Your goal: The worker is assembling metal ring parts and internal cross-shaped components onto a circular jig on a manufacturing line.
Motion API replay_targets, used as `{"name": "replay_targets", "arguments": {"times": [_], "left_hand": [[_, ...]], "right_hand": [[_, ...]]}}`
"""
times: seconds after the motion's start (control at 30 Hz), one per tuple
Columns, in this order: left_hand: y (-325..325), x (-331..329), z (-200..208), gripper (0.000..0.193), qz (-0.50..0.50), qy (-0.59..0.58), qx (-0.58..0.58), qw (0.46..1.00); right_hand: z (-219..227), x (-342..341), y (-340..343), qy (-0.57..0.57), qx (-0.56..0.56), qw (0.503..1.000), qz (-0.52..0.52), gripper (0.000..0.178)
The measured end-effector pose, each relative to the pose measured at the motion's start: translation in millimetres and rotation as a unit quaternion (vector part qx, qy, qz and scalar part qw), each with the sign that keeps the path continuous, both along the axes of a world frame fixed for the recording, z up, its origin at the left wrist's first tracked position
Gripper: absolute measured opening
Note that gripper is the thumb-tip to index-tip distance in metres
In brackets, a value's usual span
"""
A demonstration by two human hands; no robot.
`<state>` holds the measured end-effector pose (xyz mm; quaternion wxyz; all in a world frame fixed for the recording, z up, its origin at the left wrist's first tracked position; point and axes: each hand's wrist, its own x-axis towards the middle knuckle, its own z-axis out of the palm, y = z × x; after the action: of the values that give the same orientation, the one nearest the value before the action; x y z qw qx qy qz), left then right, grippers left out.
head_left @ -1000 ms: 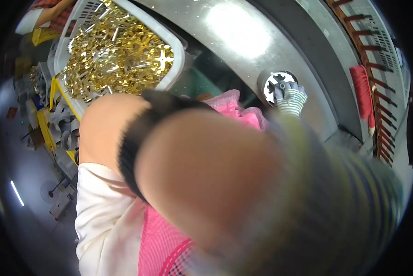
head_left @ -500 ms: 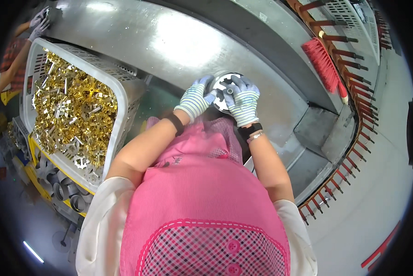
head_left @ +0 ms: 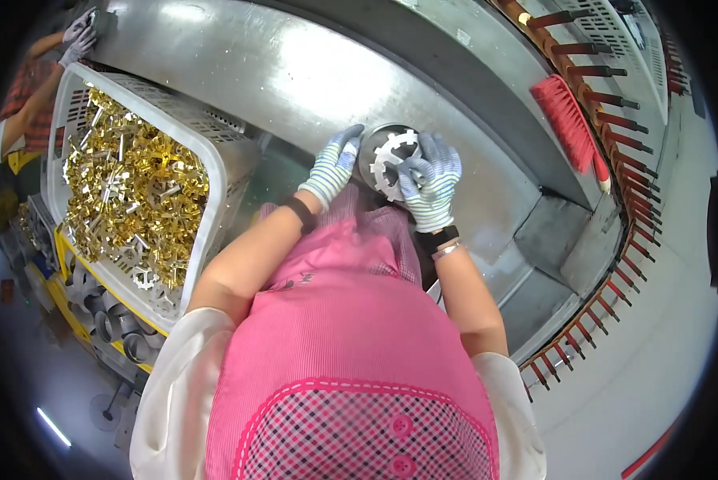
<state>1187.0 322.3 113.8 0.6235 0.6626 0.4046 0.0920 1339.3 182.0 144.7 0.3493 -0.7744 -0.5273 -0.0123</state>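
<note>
A dark, round metal housing (head_left: 362, 158) stands on the steel bench at my waist, with a pale notched metal ring (head_left: 381, 173) over its mouth. My left hand (head_left: 339, 164), in a striped work glove, lies along the housing's left side with its fingers stretched out. On the other side, my right hand (head_left: 435, 180), gloved alike, has its thumb and bent fingers at the ring's right edge. That hand hides the right part of the ring, so the exact grip is partly covered.
At left, a grey plastic crate (head_left: 215, 180) is heaped with gold and silver metal pieces (head_left: 135, 192). A red brush (head_left: 567, 120) lies on the ledge at right, beside a rack of rods (head_left: 615, 100). Another person's gloved hands (head_left: 79, 38) are at the far left.
My right hand has shifted slightly right, uncovering more of the ring. The small round grey piece at its fingers no longer shows. My left fingers have straightened beside the housing.
</note>
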Motion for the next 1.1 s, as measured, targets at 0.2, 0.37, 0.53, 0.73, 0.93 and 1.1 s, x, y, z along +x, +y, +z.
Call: {"name": "replay_targets", "arguments": {"times": [0.2, 0.37, 0.53, 0.73, 0.93, 1.1], "left_hand": [[-21, 7, -16, 0.039, 0.093, -0.110, -0.106, 0.984], [-34, 15, -21, 0.040, 0.095, -0.101, -0.037, 0.990], [-34, 14, -23, 0.058, 0.083, -0.119, -0.121, 0.982], [-35, 15, -10, 0.047, 0.105, -0.128, -0.111, 0.980], [-33, 13, -28, 0.058, 0.053, -0.101, -0.061, 0.992], [-37, 17, -12, 0.048, 0.063, -0.094, -0.062, 0.992]], "right_hand": [[-17, -6, 7, -0.015, -0.021, 1.000, 0.016, 0.029], [-23, -5, 6, 0.013, 0.012, 0.999, 0.041, 0.032], [-21, -5, 7, 0.039, 0.007, 0.998, 0.049, 0.029], [-19, -7, 7, 0.050, 0.042, 0.996, 0.056, 0.028], [-19, -8, 7, 0.019, 0.004, 0.999, 0.047, 0.030], [-24, -6, 4, 0.051, 0.014, 0.997, 0.057, 0.030]]}}
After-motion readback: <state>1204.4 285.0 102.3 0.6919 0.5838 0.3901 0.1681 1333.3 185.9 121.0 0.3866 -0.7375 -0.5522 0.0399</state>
